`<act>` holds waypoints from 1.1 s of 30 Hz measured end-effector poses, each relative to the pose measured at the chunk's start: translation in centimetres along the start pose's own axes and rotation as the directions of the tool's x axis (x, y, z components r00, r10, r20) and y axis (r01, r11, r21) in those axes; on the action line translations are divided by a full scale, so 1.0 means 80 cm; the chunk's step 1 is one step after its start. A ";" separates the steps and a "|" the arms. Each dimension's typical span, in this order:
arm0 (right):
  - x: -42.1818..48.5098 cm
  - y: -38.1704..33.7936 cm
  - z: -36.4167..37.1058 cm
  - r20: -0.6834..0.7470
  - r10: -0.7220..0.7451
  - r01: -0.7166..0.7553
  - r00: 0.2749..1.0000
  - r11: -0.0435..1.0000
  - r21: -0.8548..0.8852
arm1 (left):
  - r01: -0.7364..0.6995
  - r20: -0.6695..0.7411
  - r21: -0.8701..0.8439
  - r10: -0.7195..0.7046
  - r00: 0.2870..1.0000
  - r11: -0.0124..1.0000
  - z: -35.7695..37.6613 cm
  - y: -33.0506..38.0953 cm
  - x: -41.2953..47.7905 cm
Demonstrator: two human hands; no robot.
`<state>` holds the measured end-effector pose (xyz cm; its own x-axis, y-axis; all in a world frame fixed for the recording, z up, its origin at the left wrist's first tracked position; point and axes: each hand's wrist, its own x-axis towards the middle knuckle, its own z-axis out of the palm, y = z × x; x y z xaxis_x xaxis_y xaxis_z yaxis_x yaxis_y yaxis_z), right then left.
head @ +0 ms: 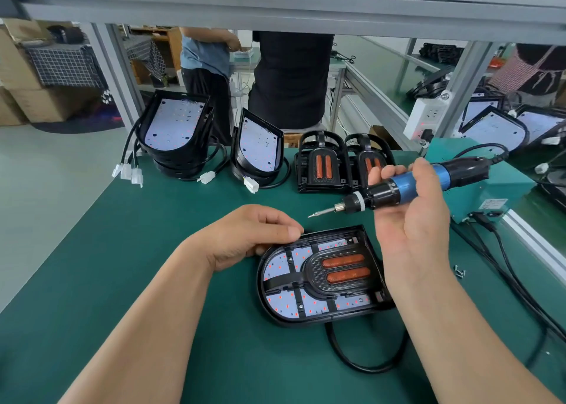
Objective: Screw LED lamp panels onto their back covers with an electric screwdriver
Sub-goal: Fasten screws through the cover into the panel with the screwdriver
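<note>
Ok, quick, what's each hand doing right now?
Left hand: grips the rim of the lamp.
Right hand: holds the electric screwdriver, bit clear of the lamp.

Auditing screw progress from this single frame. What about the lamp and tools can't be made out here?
- Head view, lamp assembly right edge: hidden behind the right hand and wrist.
- Head view, its upper-left rim: covered by the left hand.
- Head view, electric screwdriver bit tip: too small to tell if a screw sits on it.
- Head view, loose screws: too small to count.
- Head view, teal box label: blurred.
</note>
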<state>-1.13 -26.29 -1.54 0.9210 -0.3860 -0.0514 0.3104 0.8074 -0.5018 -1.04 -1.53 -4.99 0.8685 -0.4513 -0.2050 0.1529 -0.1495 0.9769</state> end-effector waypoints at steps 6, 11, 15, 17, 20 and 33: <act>0.003 -0.018 0.003 0.062 -0.042 0.043 0.997 0.999 -0.024 | 0.052 0.008 0.091 -0.053 0.999 0.995 0.002 0.004 -0.002; 0.003 -0.031 -0.007 0.092 -0.053 0.061 0.994 0.994 -0.086 | 0.035 -0.005 0.123 -0.034 0.999 0.992 0.000 0.003 0.000; 0.001 -0.043 -0.020 0.098 -0.048 0.060 0.994 0.992 -0.114 | 0.001 -0.029 0.158 0.004 1.000 0.987 -0.004 0.003 -0.001; 0.000 -0.048 -0.022 0.125 -0.060 0.077 0.990 0.988 -0.133 | -0.027 -0.069 0.177 0.039 0.997 0.984 -0.007 0.003 -0.002; -0.003 -0.054 -0.024 0.184 -0.073 0.102 0.980 0.983 -0.154 | -0.047 -0.107 0.196 0.069 0.992 0.980 -0.012 0.004 -0.003; -0.023 -0.054 -0.017 0.449 -0.005 0.146 0.893 0.949 -0.279 | -0.034 -0.161 0.223 0.071 0.984 0.974 -0.016 -0.002 -0.001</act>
<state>-4.47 -29.63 -0.45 0.9269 -0.1488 0.3446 0.3634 0.5859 -0.7244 -0.49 -0.33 -5.04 0.9418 -0.3131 -0.1221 0.0140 -0.3265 0.9451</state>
